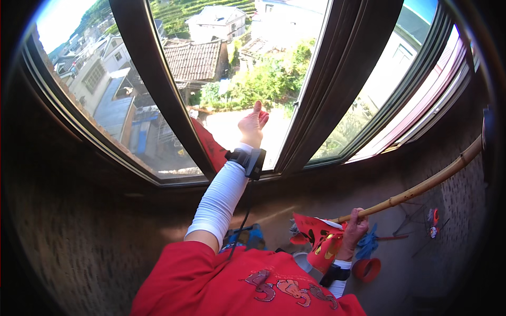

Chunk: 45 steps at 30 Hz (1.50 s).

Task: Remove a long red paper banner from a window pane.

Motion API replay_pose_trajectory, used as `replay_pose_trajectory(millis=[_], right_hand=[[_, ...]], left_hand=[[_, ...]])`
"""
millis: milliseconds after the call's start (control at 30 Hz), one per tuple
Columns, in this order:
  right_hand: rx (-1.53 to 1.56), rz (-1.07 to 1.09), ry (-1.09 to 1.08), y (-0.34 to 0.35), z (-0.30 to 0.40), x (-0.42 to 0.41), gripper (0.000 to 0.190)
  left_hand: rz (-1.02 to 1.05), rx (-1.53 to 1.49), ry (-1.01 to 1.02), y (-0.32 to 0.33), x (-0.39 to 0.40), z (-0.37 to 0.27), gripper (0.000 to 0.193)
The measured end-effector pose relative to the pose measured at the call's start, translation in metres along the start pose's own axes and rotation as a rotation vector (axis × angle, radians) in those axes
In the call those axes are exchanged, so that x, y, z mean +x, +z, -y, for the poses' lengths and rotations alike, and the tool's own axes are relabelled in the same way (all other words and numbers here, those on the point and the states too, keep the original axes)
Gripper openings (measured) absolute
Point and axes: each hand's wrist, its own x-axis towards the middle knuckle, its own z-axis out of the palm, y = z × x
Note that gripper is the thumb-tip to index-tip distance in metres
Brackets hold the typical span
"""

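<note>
My left arm, in a white sleeve with a black device strapped at the wrist, reaches up to the window. My left hand [254, 121] is in front of the bright opening, thumb up and fingers curled; whether it holds anything thin cannot be told. Left of that wrist, a red sheet with dark markings [209, 145] shows beside the dark window frame [152, 75]. Low at the right, my right hand [354, 233] is closed around a bamboo pole [419, 187]. Red paper with gold and black markings [326, 247] hangs beside this hand, partly crumpled.
Large window panes [355, 118] curve across the top, with roofs and greenery outside. Below on the floor are a red ring-shaped object [366, 270], a blue cloth or plastic bundle [367, 243], and a thin-legged rack [413, 215]. A black cable [246, 217] runs down from the left wrist device.
</note>
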Motion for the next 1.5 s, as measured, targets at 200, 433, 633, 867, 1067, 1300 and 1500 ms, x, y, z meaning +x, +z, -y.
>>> replay_pose_trajectory(millis=[200, 433, 633, 867, 1067, 1300, 1500], right_hand=[[-0.006, 0.008, -0.008, 0.001, 0.004, -0.002, 0.015], [0.027, 0.011, -0.007, -0.005, -0.009, -0.002, 0.016], [0.019, -0.016, 0.023, -0.006, -0.015, -0.003, 0.015], [-0.008, -0.051, 0.015, -0.006, -0.023, -0.004, 0.013], [-0.114, -0.053, -0.006, -0.012, -0.028, -0.004, 0.012], [-0.114, -0.048, 0.106, -0.017, -0.030, -0.009, 0.013], [-0.093, -0.030, 0.115, -0.016, -0.019, -0.012, 0.015]], left_hand=[[-0.053, 0.037, 0.032, 0.001, 0.008, 0.006, 0.022], [-0.004, -0.013, -0.116, 0.003, 0.017, -0.001, 0.008], [-0.175, -0.093, -0.114, 0.020, 0.015, 0.007, 0.012], [-0.285, 0.096, -0.027, -0.023, 0.016, 0.039, 0.011], [-0.189, 0.246, -0.060, -0.051, 0.032, 0.080, 0.010], [-0.260, 0.262, -0.467, -0.181, 0.035, 0.171, 0.007], [0.395, 0.143, -0.192, -0.113, 0.007, 0.082, 0.017]])
